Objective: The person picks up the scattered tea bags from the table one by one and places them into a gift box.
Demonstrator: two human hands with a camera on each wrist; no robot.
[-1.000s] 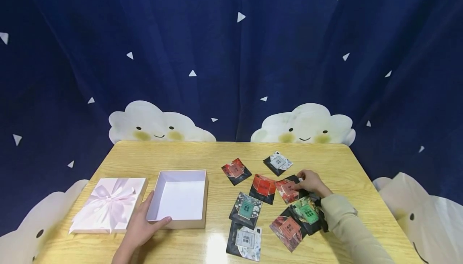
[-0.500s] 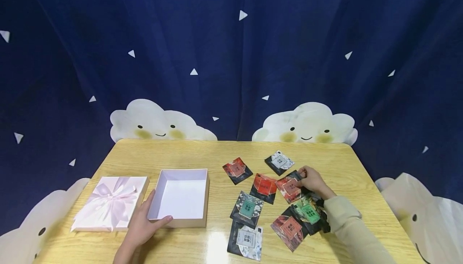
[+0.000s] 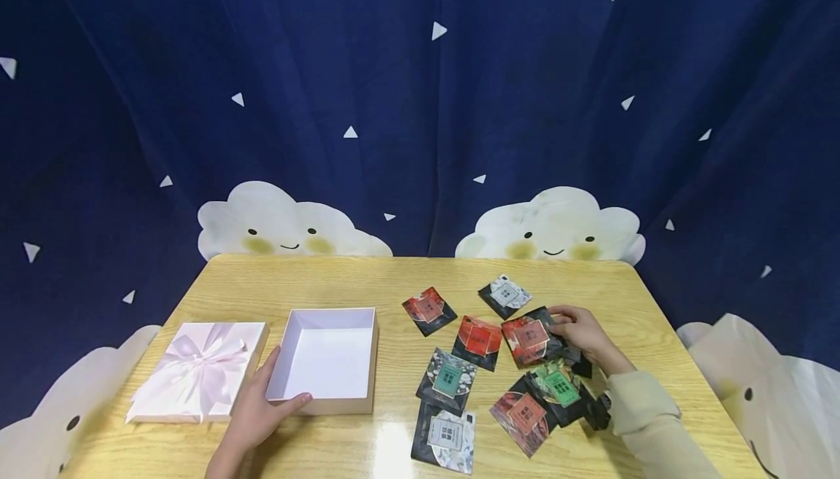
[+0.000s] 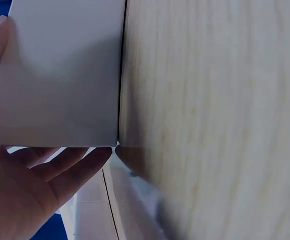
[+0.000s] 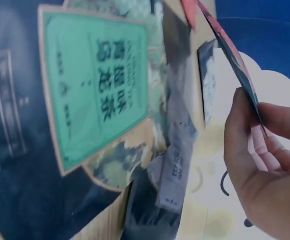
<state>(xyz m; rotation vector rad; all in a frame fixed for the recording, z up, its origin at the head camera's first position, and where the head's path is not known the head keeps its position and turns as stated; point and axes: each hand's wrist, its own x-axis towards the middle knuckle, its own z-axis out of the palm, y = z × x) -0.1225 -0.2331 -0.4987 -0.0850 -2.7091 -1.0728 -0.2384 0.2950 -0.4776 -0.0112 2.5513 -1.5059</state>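
At the near left corner of an open pale box (image 3: 328, 355), my left hand (image 3: 258, 406) rests with its thumb at the front rim and its fairly straight fingers along the left side. The left wrist view shows those fingers touching the box wall (image 4: 60, 75). My right hand (image 3: 580, 333) pinches a red-and-black tea sachet (image 3: 527, 340) by its right edge; the right wrist view shows the sachet (image 5: 237, 65) edge-on between thumb and fingers. Below it lie a green-labelled tea sachet (image 3: 559, 388) and a brownish-red one (image 3: 523, 417), overlapping.
A pale pink lid (image 3: 203, 373) with a ribbon bow lies left of the box. Other sachets spread over the wooden table (image 3: 367, 282): red ones (image 3: 477, 342), a grey-green one (image 3: 446, 382), white ones (image 3: 505, 294). A dark blue curtain (image 3: 420, 100) hangs behind.
The right hand has shifted right and slightly nearer with the pinched sachet, which has turned and risen a little, showing dark packets beneath. The left hand and box have stayed put.
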